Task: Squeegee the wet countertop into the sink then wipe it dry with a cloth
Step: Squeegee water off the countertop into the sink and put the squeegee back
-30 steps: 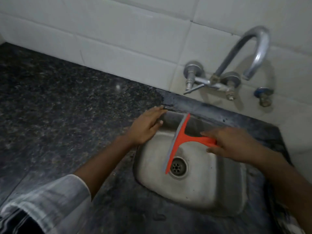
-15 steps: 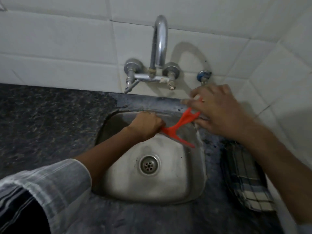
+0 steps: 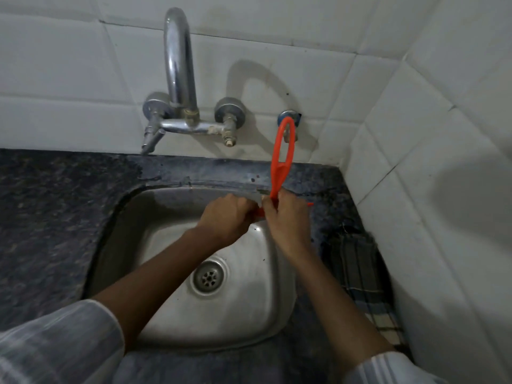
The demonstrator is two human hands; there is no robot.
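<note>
One head view only, worn on the person, looking forward and steeply down, wide-angle with bent edges. Close range: sink (image 3: 243,322) fills centre of frame, drain just below centre. Faces the tiled back wall (image 3: 83,65) across the top, tap (image 3: 178,65) upper centre-left. Side wall (image 3: 457,189) runs down the right of frame. Dark tabletop (image 3: 50,217) at left. Both forearms enter from the bottom corners, sleeves at lower left and lower right. No second view to share.
</note>
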